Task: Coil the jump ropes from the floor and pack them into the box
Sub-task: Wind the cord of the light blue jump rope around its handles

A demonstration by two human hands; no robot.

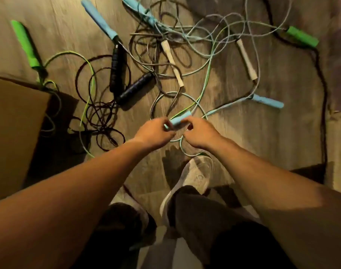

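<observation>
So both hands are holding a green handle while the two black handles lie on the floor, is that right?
Not quite: the head view shows the left hand and right hand holding a light blue handle, not green. The two black handles do lie on the floor.

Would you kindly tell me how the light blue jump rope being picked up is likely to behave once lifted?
The left hand and right hand hold its blue handle. Its cord lies in loose curves, so it will probably hang floppy. The far handle, seemingly its other end, would likely drag behind. A green cord crosses its loops, so it may snag.
</observation>
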